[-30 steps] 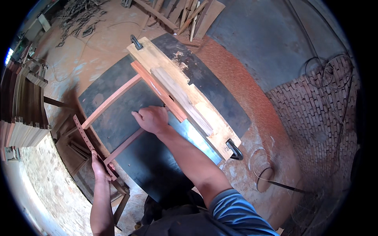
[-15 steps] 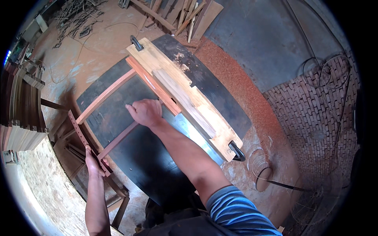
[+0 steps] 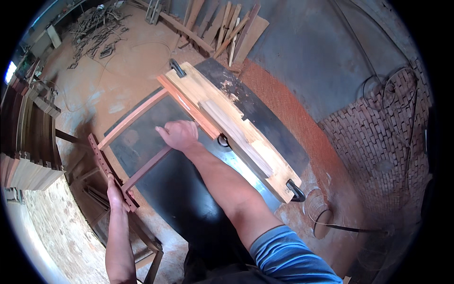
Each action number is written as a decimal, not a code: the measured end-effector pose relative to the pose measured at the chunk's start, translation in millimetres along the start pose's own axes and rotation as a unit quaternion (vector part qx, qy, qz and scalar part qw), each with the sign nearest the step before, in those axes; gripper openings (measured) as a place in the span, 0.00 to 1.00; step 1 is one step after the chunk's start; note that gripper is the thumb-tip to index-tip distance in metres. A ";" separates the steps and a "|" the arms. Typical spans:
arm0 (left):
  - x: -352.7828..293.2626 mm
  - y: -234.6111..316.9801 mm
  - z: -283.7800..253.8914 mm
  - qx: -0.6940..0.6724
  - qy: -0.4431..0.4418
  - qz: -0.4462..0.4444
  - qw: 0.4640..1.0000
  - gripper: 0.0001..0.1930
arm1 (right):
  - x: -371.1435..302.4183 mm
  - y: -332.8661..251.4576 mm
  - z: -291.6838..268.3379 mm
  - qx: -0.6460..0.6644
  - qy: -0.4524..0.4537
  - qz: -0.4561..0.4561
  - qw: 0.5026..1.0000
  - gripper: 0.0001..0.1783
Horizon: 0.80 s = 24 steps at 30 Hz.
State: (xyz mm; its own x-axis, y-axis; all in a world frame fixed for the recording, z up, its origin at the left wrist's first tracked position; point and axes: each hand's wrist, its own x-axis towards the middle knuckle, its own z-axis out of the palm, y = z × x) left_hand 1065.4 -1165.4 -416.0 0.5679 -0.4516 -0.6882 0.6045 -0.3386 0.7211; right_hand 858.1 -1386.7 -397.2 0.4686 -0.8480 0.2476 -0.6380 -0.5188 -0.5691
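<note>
My left hand (image 3: 116, 191) grips, fingers curled tight, the slotted side rail (image 3: 109, 170) of a reddish wooden frame (image 3: 135, 116) at eight o'clock, just off the table's edge. My right hand (image 3: 178, 135), fingers narrowly spread and pressing flat, rests on the frame's lower crosspiece (image 3: 146, 166) near centre. The frame lies across a dark machine table (image 3: 189, 199). At one o'clock of my right hand, a pale wooden fence (image 3: 231, 125) runs diagonally, touching the frame's far end. Planks (image 3: 28, 137) stack at nine o'clock.
</note>
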 end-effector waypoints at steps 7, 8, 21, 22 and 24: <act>-43.7 -0.5 -14.1 0.080 0.035 0.055 0.995 0.16 | -67.6 -29.7 -23.3 0.172 0.107 -0.100 0.974 0.13; -74.6 2.1 -16.8 0.061 0.047 0.063 0.995 0.13 | -97.1 -48.0 -29.9 0.263 0.021 0.001 0.964 0.13; -354.6 -215.0 -12.3 -0.141 0.248 0.271 0.919 0.13 | -301.9 -120.3 -73.4 0.750 -0.264 0.402 0.455 0.10; -365.7 -243.1 -9.6 -0.166 0.232 0.277 0.918 0.14 | -310.8 -119.1 -83.5 0.731 -0.287 0.387 0.483 0.11; -379.6 -299.3 -23.1 0.029 0.241 0.291 0.925 0.19 | -318.6 -119.0 -97.7 0.686 -0.318 0.340 0.559 0.11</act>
State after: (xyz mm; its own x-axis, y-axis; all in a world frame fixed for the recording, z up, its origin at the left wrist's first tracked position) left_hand 681.9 -873.5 -372.5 0.9796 -0.1545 -0.1284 0.0956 -0.2035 0.9744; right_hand 725.1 -1065.5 -331.8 0.8035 -0.3619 -0.4727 0.0639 0.8418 -0.5359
